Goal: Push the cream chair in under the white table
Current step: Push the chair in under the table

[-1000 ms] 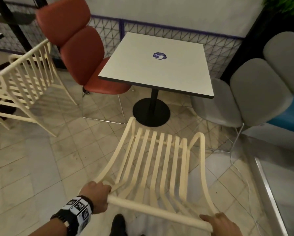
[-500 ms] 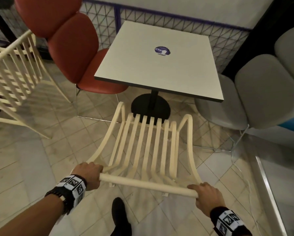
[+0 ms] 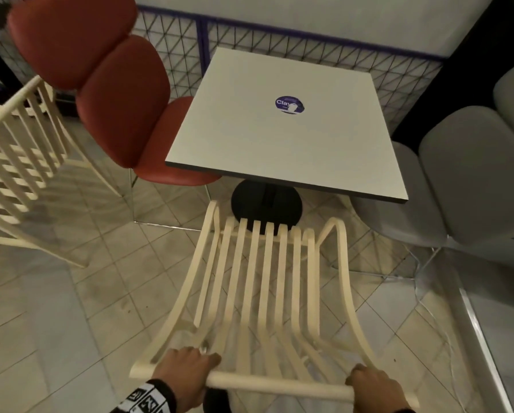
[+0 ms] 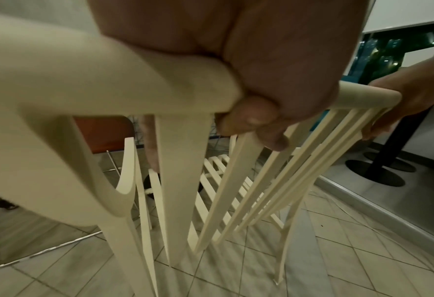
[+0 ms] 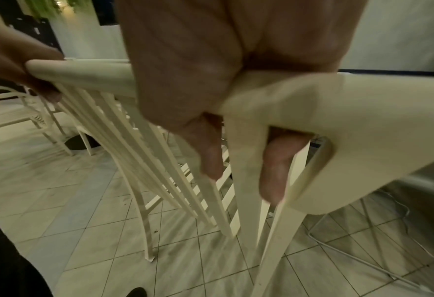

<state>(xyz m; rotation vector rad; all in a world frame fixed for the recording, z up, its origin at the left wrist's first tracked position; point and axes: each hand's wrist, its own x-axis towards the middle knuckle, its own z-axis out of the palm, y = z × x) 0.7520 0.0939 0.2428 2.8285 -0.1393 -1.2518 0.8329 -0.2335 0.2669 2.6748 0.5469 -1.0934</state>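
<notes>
Gripping the cream chair (image 3: 267, 293) by its top rail, left hand (image 3: 184, 374) and right hand (image 3: 372, 389) fingers (image 4: 251, 120) wrapped tight, seat front (slatted) ahead of them, nearing the white bench (image 3: 285, 135) pedestal.

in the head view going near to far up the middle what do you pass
Left hand and right hand gripping the top rail → cream chair → black table base → white table → blue sticker → wire fence → wall
</notes>
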